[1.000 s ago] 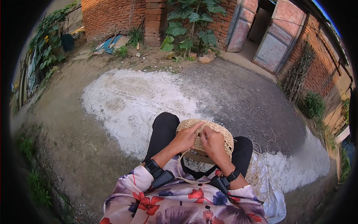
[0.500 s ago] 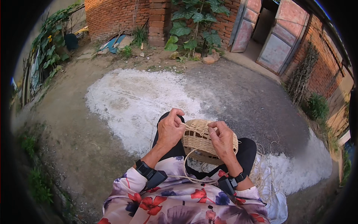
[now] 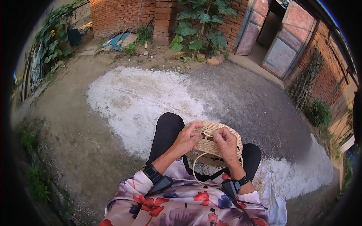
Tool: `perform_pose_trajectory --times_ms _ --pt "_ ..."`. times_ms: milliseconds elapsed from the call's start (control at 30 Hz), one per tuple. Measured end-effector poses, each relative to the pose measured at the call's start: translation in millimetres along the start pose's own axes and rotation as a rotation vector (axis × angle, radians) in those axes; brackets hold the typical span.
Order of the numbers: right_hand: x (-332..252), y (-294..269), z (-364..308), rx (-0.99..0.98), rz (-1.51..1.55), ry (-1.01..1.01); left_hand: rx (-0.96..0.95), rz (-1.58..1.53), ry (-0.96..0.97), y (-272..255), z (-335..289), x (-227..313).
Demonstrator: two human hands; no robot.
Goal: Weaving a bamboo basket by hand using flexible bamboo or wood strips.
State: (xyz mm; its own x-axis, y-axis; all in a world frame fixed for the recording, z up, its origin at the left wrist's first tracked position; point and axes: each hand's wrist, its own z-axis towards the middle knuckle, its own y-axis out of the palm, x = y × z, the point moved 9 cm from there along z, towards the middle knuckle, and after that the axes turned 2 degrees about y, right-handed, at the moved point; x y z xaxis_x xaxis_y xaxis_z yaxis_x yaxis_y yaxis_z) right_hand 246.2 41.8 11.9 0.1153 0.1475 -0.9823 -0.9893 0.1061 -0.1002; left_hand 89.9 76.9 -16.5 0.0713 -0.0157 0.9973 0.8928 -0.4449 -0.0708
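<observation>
Basket: pale woven basket (image 3: 206, 145), sitting between the knees, rounded side facing up, open gaps in the weave, right under both hands
Left hand (image 3: 186, 140): over the left part of the basket, palm down, index finger reaching across the weave, other fingers bent; can't tell if pinching a strand or just resting there
Right hand (image 3: 227, 145): on the right part of the basket, fingers curled, thumb up close to the forefinger; too small to tell what, if anything, in the pinch
Gap between hands: pretty narrow, fingertips near each other but apart, weave visible in between
Cord (image 3: 195, 165): pale like the basket, looping down from the near side, then across the lap
Wrists: dark strapped device on each, left one (image 3: 158, 178) and right one (image 3: 234, 184)
Clothes: floral shirt (image 3: 177, 213), pinkish-white with red and purple blooms; black trousers (image 3: 166, 128), knees apart
Off to the right: loose pale strands (image 3: 260, 180) in a tangle, plus a white sack (image 3: 278, 210) on the ground
Ground out front: white powdery patch (image 3: 151, 92), dark gritty patch (image 3: 252, 98) beside it
Background: brick wall (image 3: 122, 17), big-leaved plant (image 3: 194, 30), worn metal door (image 3: 281, 54) standing ajar
</observation>
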Motion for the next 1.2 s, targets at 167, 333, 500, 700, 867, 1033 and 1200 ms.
perform_pose_trajectory --times_ms 167,333,500,700,867,1033,1200 --pt "-12.0 -16.6 -11.1 0.082 -0.278 -0.02 -0.003 0.224 0.216 15.1 -3.3 20.5" --pt "-24.9 -11.4 -11.8 0.134 -0.528 -0.132 0.059 0.602 0.471 30.5 -4.5 31.4" --pt "-35.6 7.4 -4.9 0.047 -0.774 -0.318 0.057 0.707 0.471 42.3 5.6 27.9" --pt "-58.1 -19.7 -19.2 0.156 -0.648 -0.302 0.232 0.251 0.221 22.8 9.6 9.9" --pt "-16.9 -128.9 -56.1 0.436 -0.689 -0.136 0.441 0.368 0.295 -5.3 -0.8 27.0" --pt "19.2 -139.9 -84.2 0.23 -0.717 0.204 0.455 0.68 0.472 5.2 -7.4 42.7" --pt "14.8 -133.2 -99.2 0.195 -0.766 0.245 0.447 0.747 0.448 8.2 -1.1 43.7"
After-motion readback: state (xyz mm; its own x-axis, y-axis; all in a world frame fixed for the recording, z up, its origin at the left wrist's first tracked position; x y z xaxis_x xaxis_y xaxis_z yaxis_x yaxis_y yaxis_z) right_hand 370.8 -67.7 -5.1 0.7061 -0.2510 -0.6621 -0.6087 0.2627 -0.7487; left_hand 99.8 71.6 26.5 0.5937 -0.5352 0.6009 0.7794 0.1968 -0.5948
